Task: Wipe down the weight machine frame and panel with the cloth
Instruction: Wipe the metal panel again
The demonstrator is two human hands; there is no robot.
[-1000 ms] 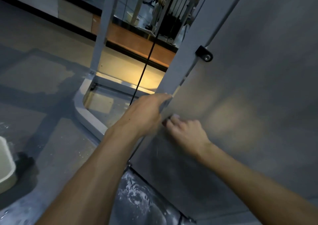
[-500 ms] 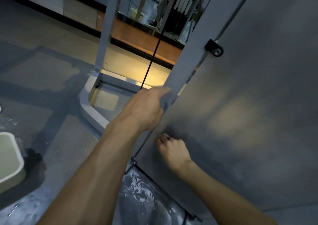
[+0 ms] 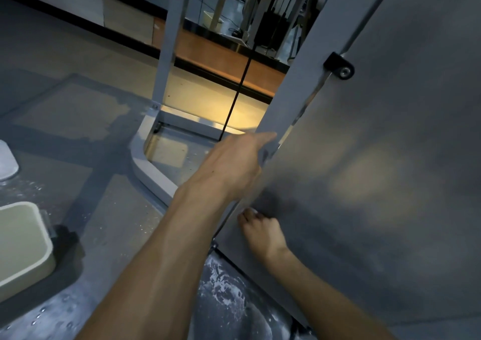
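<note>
Right hand lower, cloth at fingertips

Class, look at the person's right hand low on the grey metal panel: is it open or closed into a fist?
Closed. The right hand presses curled fingers against the grey metal panel; a white scrap at the fingertips may be cloth, but cannot tell.

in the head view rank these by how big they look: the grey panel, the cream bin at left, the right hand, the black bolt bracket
1. grey panel
2. cream bin, cut off by the frame edge
3. right hand
4. black bolt bracket

This is apparent size only; the bracket lies farther from the camera than the hand.
</note>
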